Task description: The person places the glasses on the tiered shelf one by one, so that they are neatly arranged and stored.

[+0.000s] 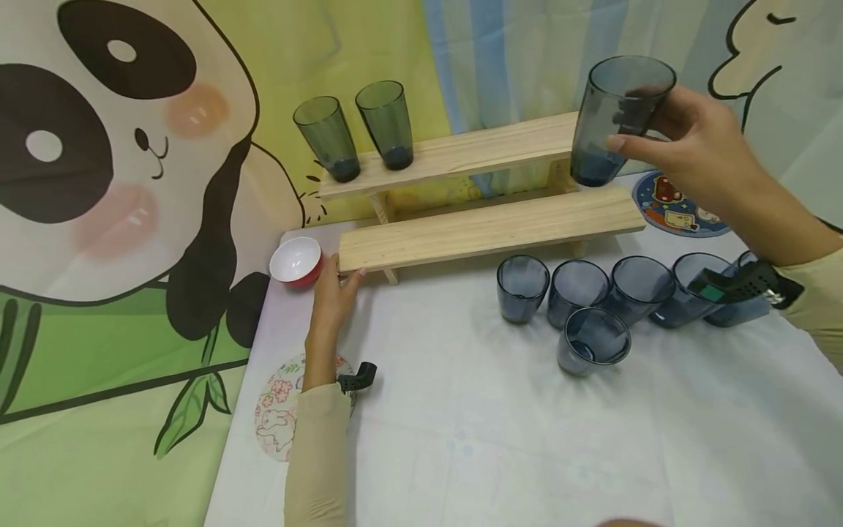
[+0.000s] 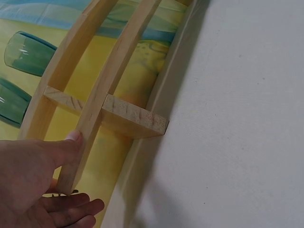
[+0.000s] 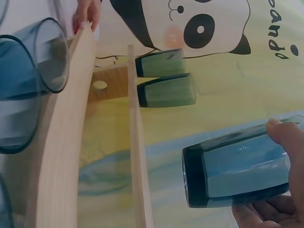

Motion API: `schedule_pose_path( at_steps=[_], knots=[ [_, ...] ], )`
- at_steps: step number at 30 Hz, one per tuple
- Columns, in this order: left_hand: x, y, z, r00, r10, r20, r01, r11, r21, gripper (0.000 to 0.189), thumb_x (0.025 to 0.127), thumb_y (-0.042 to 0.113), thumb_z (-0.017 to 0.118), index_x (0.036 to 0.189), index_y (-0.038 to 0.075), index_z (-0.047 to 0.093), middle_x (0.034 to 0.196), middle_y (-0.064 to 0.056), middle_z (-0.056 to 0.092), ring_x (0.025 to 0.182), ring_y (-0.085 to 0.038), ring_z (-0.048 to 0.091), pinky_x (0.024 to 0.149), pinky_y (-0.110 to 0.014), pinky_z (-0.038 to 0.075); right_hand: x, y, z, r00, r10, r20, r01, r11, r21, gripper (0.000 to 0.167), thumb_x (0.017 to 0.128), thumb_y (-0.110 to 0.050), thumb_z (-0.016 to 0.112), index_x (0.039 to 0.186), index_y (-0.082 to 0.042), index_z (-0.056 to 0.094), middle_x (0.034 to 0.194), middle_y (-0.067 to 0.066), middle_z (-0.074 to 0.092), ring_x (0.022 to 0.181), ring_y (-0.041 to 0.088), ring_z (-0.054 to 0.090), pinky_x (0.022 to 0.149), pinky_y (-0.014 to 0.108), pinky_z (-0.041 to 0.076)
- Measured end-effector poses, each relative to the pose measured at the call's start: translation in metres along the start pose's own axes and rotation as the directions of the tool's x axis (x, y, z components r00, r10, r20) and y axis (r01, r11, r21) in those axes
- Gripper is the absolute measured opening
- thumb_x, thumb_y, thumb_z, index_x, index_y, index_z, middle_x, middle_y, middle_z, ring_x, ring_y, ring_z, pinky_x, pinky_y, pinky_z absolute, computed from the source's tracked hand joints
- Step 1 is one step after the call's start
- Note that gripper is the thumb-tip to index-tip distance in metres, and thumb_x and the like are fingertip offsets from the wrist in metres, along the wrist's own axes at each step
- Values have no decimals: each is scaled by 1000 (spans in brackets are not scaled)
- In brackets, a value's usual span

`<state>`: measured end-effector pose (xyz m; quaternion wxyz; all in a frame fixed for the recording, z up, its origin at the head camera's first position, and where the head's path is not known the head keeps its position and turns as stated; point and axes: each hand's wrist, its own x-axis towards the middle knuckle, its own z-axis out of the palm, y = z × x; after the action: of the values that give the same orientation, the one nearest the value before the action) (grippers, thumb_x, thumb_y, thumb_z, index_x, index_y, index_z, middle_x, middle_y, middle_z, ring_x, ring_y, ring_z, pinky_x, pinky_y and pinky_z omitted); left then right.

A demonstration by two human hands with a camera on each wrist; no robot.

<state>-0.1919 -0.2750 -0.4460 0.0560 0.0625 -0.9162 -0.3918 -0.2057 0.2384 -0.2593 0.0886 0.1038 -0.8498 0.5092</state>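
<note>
A two-tier wooden shelf stands at the back of the table. My left hand grips the left end of its lower board, with the thumb on the board and the other fingers curled beneath. In my right hand is a blue-grey glass tumbler, held upright with thumb and fingers on opposite sides, at the right end of the upper board. Two more tumblers, one glass and another glass, stand on the upper board's left part.
Several matching glasses stand on the white table, in front of the shelf and toward the right. A red-and-white bowl sits left of the shelf. A rabbit-patterned round mat lies under the left forearm; a blue round mat is behind the right.
</note>
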Motion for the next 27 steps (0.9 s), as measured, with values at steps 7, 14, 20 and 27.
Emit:
schedule_pose_path(
  at_steps=[7,14,20,27],
  knots=[
    [1,1,-3,1000,-2,-4,2,1000,-6,67,105,37,66,158,5,39,153,-21,52,138,-39,54,119,-55,39,46,-5,29,999,-36,31,34,997,65,43,100,-29,75,138,-19,60,126,-10,59,137,15,53,122,30,35],
    [1,2,-3,1000,-20,-3,19,1000,-7,70,105,37,67,159,5,37,155,-21,50,140,-39,52,120,-55,38,89,-7,65,999,-20,47,15,994,111,58,98,-33,76,149,-16,54,139,-2,59,142,19,50,124,37,34],
    [1,0,-2,1000,-28,-3,28,1000,-13,71,105,37,67,160,4,36,156,-21,50,142,-39,51,121,-54,37,114,-12,97,998,0,65,-4,998,69,67,97,-40,77,151,-11,51,147,5,56,144,21,50,122,35,38],
    [0,0,-1,999,-40,6,40,999,-2,73,105,40,66,161,5,35,161,-21,45,149,-38,44,125,-53,33,130,-23,127,995,7,103,-15,997,78,73,96,-43,77,153,-9,46,153,9,53,145,20,50,119,32,42]
  ],
)
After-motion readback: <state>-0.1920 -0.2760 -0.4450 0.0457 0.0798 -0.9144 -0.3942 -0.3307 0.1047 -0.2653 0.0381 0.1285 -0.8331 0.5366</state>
